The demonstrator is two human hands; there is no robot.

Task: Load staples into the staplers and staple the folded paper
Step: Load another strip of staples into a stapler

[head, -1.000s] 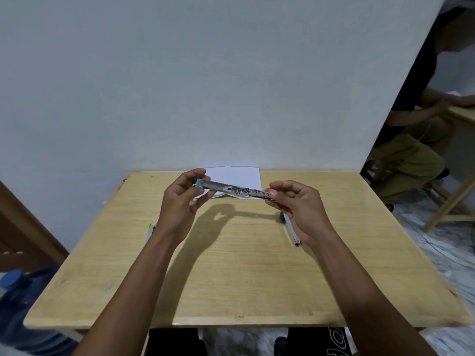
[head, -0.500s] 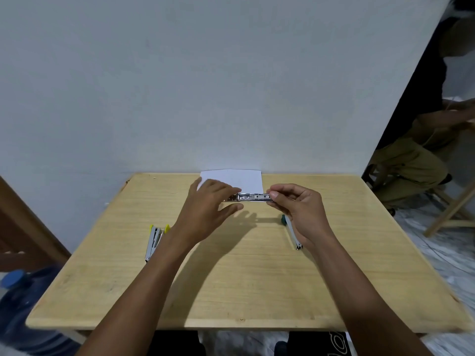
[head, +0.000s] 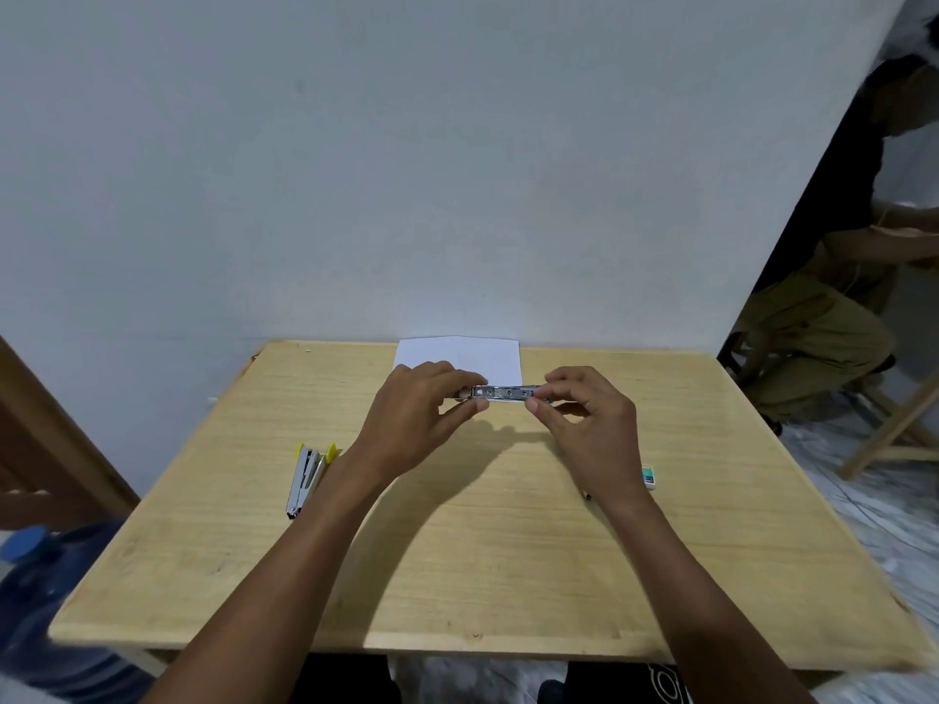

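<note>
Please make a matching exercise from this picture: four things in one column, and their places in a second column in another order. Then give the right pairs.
1. white paper
2. small green box
3. silver stapler
4. yellow-tipped stapler

A. pinched between left hand and right hand
B. far edge of the table
C. on the table, left of the left forearm
D. on the table, just right of the right wrist

Pairs: 1-B, 2-D, 3-A, 4-C
</note>
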